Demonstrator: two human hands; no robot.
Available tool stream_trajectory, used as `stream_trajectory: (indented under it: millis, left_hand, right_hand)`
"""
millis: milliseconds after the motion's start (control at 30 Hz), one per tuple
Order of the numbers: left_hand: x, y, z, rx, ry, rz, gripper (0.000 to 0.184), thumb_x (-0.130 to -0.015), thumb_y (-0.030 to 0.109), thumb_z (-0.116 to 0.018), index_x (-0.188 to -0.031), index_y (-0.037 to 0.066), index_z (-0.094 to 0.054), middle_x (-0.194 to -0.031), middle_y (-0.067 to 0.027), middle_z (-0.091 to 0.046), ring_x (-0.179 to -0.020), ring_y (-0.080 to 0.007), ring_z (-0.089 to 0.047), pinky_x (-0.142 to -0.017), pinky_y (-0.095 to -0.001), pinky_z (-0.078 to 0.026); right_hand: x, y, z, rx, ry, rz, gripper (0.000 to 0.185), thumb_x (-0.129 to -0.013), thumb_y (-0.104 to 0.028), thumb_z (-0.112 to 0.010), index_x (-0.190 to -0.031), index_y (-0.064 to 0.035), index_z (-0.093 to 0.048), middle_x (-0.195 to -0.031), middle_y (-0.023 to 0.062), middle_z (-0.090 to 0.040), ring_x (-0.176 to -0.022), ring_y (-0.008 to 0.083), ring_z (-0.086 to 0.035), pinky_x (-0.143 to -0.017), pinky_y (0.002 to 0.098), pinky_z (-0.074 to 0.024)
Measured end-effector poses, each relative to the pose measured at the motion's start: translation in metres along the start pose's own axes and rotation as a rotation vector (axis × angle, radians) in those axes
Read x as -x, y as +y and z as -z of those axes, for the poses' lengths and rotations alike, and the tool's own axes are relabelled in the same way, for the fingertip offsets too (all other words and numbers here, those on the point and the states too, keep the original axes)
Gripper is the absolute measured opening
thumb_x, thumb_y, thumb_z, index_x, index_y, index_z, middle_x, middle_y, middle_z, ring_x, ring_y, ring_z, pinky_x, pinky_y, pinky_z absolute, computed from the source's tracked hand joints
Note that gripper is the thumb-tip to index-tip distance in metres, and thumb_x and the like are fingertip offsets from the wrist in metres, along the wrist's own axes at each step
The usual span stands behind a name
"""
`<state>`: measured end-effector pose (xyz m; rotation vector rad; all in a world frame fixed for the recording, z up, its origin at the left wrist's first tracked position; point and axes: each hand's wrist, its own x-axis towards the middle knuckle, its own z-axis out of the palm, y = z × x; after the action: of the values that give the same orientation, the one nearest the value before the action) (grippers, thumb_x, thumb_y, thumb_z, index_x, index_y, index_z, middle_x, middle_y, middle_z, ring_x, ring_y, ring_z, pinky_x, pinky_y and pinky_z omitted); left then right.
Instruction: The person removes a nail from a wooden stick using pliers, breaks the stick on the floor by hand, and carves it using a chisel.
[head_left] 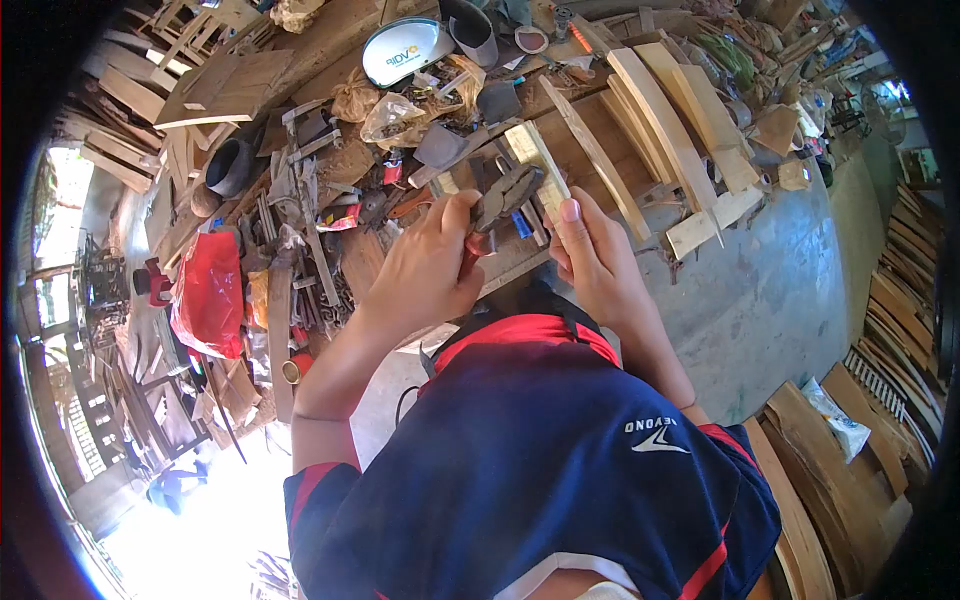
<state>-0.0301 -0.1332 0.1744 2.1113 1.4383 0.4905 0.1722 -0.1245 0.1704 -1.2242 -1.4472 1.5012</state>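
Observation:
My left hand (425,260) is closed around the red handles of a pair of pliers (507,197), whose worn, dark metal head points up and to the right. Between the thumb and fingers of my right hand (603,258) is a narrow, pale strip of wood (540,165), held tilted. The pliers' jaws are close against the strip's left edge; whether they bite on anything there I cannot make out. Both hands are in front of my body, over the near edge of the cluttered workbench.
Curved wooden pieces (665,130) lie across the bench on the right. A white helmet (407,50) sits at the back. To the left are a red plastic bag (208,295) and many tools and scraps. Long boards (830,470) are stacked at the lower right.

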Motion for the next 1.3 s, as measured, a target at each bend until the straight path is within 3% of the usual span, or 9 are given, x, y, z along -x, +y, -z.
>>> stream_trajectory:
  millis: [100,233,500,567,667,767,900,1200,1300]
  left_hand:
    - [-0.006,-0.002,0.005,-0.231,0.109,-0.200,0.063,-0.066,0.004,-0.056,-0.124,-0.005,-0.032,-0.104,-0.0229,-0.047,-0.097,-0.0379,-0.051,-0.081,-0.0428,-0.042]
    - [-0.007,-0.005,0.002,-0.142,0.119,-0.156,0.068,-0.068,-0.001,-0.054,-0.129,-0.003,-0.025,-0.111,-0.0262,-0.043,-0.103,-0.0383,-0.049,-0.085,-0.0386,-0.043]
    - [-0.009,-0.001,-0.007,0.157,0.207,0.087,0.041,-0.072,0.000,-0.059,-0.110,-0.001,-0.044,-0.079,-0.0174,-0.053,-0.067,-0.0325,-0.058,-0.058,-0.0390,-0.046]
    - [-0.014,-0.002,-0.005,0.183,0.204,0.101,0.036,-0.072,0.001,-0.059,-0.106,0.000,-0.046,-0.074,-0.0163,-0.053,-0.064,-0.0331,-0.057,-0.056,-0.0394,-0.046]
    - [-0.023,-0.016,-0.010,0.107,0.253,0.058,0.033,-0.072,0.002,-0.059,-0.102,0.001,-0.047,-0.069,-0.0139,-0.052,-0.058,-0.0281,-0.056,-0.052,-0.0369,-0.044]
    - [-0.031,-0.024,-0.010,-0.062,0.312,-0.027,0.034,-0.072,0.001,-0.058,-0.103,0.001,-0.046,-0.069,-0.0132,-0.053,-0.056,-0.0246,-0.056,-0.051,-0.0343,-0.044]
    - [-0.031,-0.021,0.000,-0.081,0.144,0.064,0.041,-0.071,0.000,-0.057,-0.109,0.003,-0.042,-0.072,-0.0152,-0.054,-0.061,-0.0302,-0.057,-0.055,-0.0355,-0.045]
    - [-0.015,-0.025,0.023,0.126,-0.068,0.022,0.060,-0.073,-0.002,-0.052,-0.128,0.006,-0.030,-0.094,-0.0174,-0.054,-0.078,-0.0266,-0.057,-0.065,-0.0338,-0.044]
    - [-0.012,-0.033,0.021,0.076,0.011,-0.041,0.056,-0.074,-0.002,-0.052,-0.126,0.006,-0.033,-0.091,-0.0187,-0.053,-0.078,-0.0280,-0.057,-0.066,-0.0351,-0.045]
  right_hand:
    - [-0.002,-0.002,-0.002,-0.013,0.014,0.023,0.033,-0.099,-0.027,-0.032,-0.084,-0.0006,-0.043,-0.059,0.0051,-0.041,-0.054,0.0124,-0.039,-0.051,0.0287,-0.0347]
    - [-0.004,-0.006,-0.004,0.022,0.031,0.021,0.031,-0.099,-0.025,-0.032,-0.084,0.0000,-0.043,-0.059,0.0070,-0.041,-0.053,0.0143,-0.039,-0.051,0.0308,-0.0350]
    - [-0.013,-0.002,-0.013,0.102,0.073,0.107,0.030,-0.098,-0.025,-0.033,-0.084,-0.0010,-0.043,-0.058,0.0066,-0.041,-0.051,0.0142,-0.041,-0.050,0.0302,-0.0343]
    - [-0.014,-0.003,-0.016,-0.170,0.008,0.036,0.038,-0.097,-0.039,-0.033,-0.092,-0.0045,-0.047,-0.062,0.0002,-0.041,-0.047,0.0045,-0.034,-0.042,0.0201,-0.0289]
    - [-0.018,-0.014,-0.013,-0.656,-0.140,-0.224,0.039,-0.096,-0.043,-0.032,-0.092,-0.0066,-0.045,-0.063,0.0016,-0.042,-0.043,0.0054,-0.034,-0.037,0.0205,-0.0272]
    - [-0.024,-0.009,-0.014,-0.709,-0.126,-0.268,0.039,-0.096,-0.045,-0.032,-0.092,-0.0078,-0.044,-0.061,0.0011,-0.042,-0.039,0.0062,-0.033,-0.033,0.0210,-0.0252]
    - [-0.026,-0.009,-0.010,-0.621,-0.129,-0.258,0.039,-0.096,-0.045,-0.033,-0.092,-0.0075,-0.045,-0.060,0.0001,-0.041,-0.039,0.0054,-0.032,-0.034,0.0204,-0.0252]
    - [-0.024,-0.009,-0.011,-0.174,-0.006,-0.028,0.038,-0.098,-0.036,-0.033,-0.079,-0.0051,-0.044,-0.059,-0.0023,-0.039,-0.052,0.0038,-0.040,-0.046,0.0221,-0.0322]
    - [-0.023,-0.004,-0.010,-0.121,-0.060,-0.002,0.038,-0.097,-0.041,-0.033,-0.084,-0.0069,-0.044,-0.062,-0.0033,-0.038,-0.050,0.0028,-0.032,-0.042,0.0188,-0.0266]
